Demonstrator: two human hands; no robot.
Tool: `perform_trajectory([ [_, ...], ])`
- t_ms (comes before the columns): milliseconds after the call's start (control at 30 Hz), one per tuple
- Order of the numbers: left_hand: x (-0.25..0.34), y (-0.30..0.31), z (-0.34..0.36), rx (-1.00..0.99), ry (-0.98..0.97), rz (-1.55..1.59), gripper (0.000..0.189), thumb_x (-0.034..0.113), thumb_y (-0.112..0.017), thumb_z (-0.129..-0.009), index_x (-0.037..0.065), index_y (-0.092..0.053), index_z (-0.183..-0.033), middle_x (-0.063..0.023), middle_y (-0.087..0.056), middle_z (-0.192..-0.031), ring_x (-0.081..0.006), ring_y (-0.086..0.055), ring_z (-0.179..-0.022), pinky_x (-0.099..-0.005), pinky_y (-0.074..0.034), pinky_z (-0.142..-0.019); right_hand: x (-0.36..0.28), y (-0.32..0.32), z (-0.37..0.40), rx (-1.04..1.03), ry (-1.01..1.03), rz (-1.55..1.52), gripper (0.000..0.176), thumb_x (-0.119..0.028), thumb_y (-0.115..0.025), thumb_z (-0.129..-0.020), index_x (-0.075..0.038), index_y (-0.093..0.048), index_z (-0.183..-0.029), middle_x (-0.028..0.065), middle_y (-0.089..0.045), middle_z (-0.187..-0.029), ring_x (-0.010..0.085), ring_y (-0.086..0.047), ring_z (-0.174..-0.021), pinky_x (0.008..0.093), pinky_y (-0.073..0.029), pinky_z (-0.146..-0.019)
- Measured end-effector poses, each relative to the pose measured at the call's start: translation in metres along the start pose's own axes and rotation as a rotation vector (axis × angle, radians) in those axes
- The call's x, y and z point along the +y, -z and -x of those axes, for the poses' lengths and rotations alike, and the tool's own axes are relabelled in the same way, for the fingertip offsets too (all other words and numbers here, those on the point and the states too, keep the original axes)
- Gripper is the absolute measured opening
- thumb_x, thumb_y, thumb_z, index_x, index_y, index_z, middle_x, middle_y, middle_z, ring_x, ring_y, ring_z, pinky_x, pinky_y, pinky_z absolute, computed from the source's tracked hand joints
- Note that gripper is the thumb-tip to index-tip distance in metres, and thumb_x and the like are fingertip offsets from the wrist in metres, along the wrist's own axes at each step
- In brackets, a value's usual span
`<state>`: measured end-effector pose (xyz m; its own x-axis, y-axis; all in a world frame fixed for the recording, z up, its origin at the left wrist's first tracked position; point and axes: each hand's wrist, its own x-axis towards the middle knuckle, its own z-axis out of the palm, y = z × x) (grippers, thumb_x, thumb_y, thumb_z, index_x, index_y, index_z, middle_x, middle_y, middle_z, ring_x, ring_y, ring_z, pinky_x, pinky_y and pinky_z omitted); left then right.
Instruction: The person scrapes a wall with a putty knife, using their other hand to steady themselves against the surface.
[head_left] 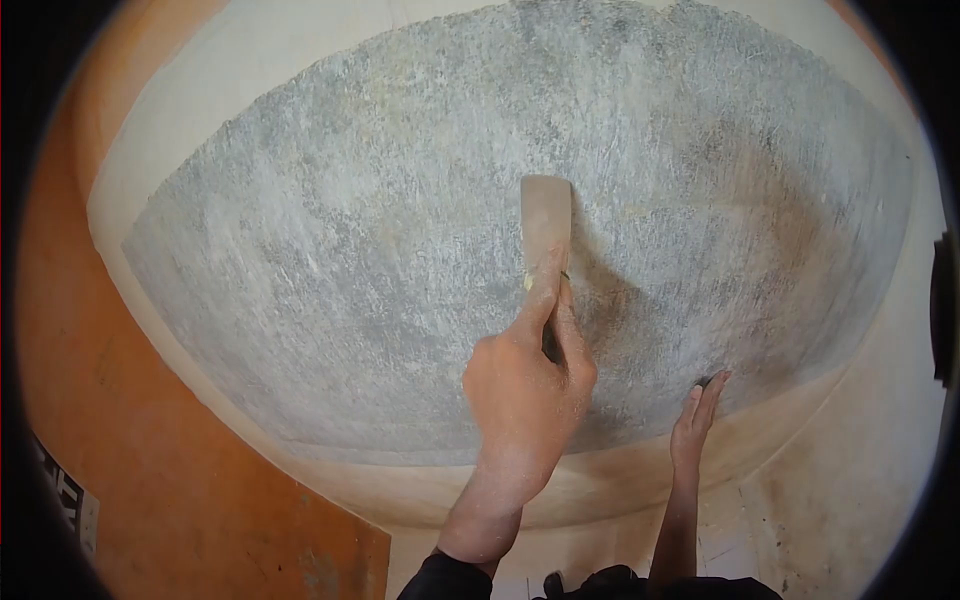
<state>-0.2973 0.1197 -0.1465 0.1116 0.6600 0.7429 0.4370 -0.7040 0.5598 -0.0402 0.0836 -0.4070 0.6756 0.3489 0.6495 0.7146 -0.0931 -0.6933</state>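
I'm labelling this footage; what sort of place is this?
Probably a room under renovation: there's a hand-held scraper, a rough grey wall patch, and a pale border along it.

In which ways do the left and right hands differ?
The left hand is closed around a scraper; the right hand has its fingers extended, with no tool clearly visible. The left hand looks larger in view; the right hand smaller. Both hands are bare.

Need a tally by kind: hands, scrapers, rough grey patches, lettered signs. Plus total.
Hands: 2 (left hand, holding the scraper; right hand, fingers extended)
Scrapers: 1
Grey patches: 1 (one big grey patch)
Signs: 1 (lettered sign, partly cut off)
Total: 5
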Motion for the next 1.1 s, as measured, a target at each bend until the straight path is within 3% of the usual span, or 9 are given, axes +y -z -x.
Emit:
perform_trajectory([
  [67, -0.004, -0.007, 0.005, 0.037, -0.002, 0.068, 0.039, 0.016, -0.055, -0.097, 0.02, -0.06, -0.135, -0.0184, -0.06, -0.057, -0.0316, -0.057, -0.044, -0.037, -0.043, -0.047, -0.003, -0.002, -0.001, 0.031, -0.004, -0.038, 0.058, -0.027, -0.034, -0.108, 0.006, -0.018, -0.152, 0.025, -0.011, -0.161, 0.0362, -0.012, -0.15, 0.0421, -0.011, -0.121],
  [133, -0.023, -0.02, 0.044, -0.069, 0.175, 0.154, 0.034, 0.006, -0.054, -0.098, 0.004, -0.061, -0.131, -0.0214, -0.073, -0.095, -0.0033, -0.054, -0.073, -0.0242, -0.047, -0.064, -0.007, 0.005, 0.003, -0.002, -0.025, -0.023, 0.058, -0.028, -0.038, -0.106, 0.006, -0.023, -0.151, 0.0254, -0.018, -0.16, 0.0392, -0.018, -0.148, 0.047, -0.013, -0.12],
  [367, -0.048, -0.062, 0.085, 0.041, 0.198, 0.317, 0.037, 0.007, -0.052, -0.1, 0.003, -0.056, -0.137, -0.0117, -0.072, -0.098, -0.0041, -0.052, -0.07, -0.0205, -0.044, -0.061, -0.081, 0.005, 0.054, -0.283, 0.226, -0.309, 0.053, -0.023, -0.051, -0.101, 0.0, -0.037, -0.147, 0.0221, -0.035, -0.152, 0.0346, -0.04, -0.137, 0.0459, -0.03, -0.113],
  [533, -0.042, -0.075, 0.072, -0.047, 0.079, 0.212, 0.043, 0.018, -0.047, -0.103, 0.007, -0.048, -0.145, -0.0157, -0.068, -0.1, -0.0136, -0.058, -0.071, -0.0287, -0.047, -0.063, -0.151, -0.007, 0.048, -0.563, -0.01, -1.438, 0.049, -0.029, -0.045, -0.105, -0.002, -0.04, -0.146, 0.0109, -0.052, -0.136, 0.0186, -0.049, -0.123, 0.0323, -0.042, -0.1],
  [633, -0.074, -0.107, 0.12, -0.078, 0.154, 0.325, 0.049, 0.021, -0.042, -0.105, 0.007, -0.036, -0.152, -0.0157, -0.066, -0.107, -0.0171, -0.06, -0.082, -0.0324, -0.049, -0.07, -0.142, -0.011, 0.043, -0.721, -0.235, -1.277, 0.055, -0.035, -0.042, -0.106, 0.0, -0.036, -0.148, 0.0088, -0.053, -0.131, 0.0197, -0.051, -0.119, 0.0349, -0.038, -0.105],
  [833, -0.083, -0.109, 0.152, -0.224, 0.164, 0.385, 0.053, 0.028, -0.042, -0.105, 0.001, -0.035, -0.149, -0.0199, -0.064, -0.116, -0.0294, -0.064, -0.095, -0.0381, -0.046, -0.09, -0.102, 0.011, 0.023, -1.091, -0.666, -1.342, 0.05, -0.032, -0.054, -0.102, -0.011, -0.042, -0.146, -0.0038, -0.05, -0.075, 0.0035, -0.042, -0.054, 0.0206, -0.029, -0.042],
  [933, -0.051, -0.091, 0.133, -0.344, 0.231, 0.627, 0.056, 0.03, -0.043, -0.106, 0.0, -0.031, -0.151, -0.0193, -0.063, -0.12, -0.0241, -0.064, -0.097, -0.0354, -0.047, -0.091, -0.101, 0.021, -0.006, -1.399, -0.557, -1.404, 0.059, -0.029, -0.052, -0.103, -0.012, -0.028, -0.154, -0.0016, -0.051, -0.077, 0.0034, -0.044, -0.058, 0.02, -0.029, -0.048],
  [1067, -0.055, -0.083, 0.126, -0.361, 0.205, 0.706, 0.059, 0.03, -0.043, -0.106, 0.0, -0.024, -0.153, -0.0196, -0.062, -0.124, -0.021, -0.063, -0.103, -0.0345, -0.044, -0.095, -0.126, 0.038, -0.007, -1.208, -0.385, -1.308, 0.054, -0.025, -0.051, -0.104, -0.009, -0.032, -0.152, 0.0023, -0.054, -0.082, 0.0084, -0.049, -0.064, 0.0224, -0.038, -0.055],
  [1100, -0.063, -0.075, 0.127, -0.416, 0.198, 0.753, 0.065, 0.035, -0.041, -0.105, -0.001, -0.018, -0.154, -0.024, -0.045, -0.139, -0.028, -0.048, -0.122, -0.0404, -0.035, -0.104, -0.134, 0.041, -0.01, -0.805, 0.08, -1.049, 0.053, -0.02, -0.053, -0.102, -0.008, -0.036, -0.15, 0.0043, -0.054, -0.085, 0.0111, -0.053, -0.068, 0.0247, -0.042, -0.059],
])
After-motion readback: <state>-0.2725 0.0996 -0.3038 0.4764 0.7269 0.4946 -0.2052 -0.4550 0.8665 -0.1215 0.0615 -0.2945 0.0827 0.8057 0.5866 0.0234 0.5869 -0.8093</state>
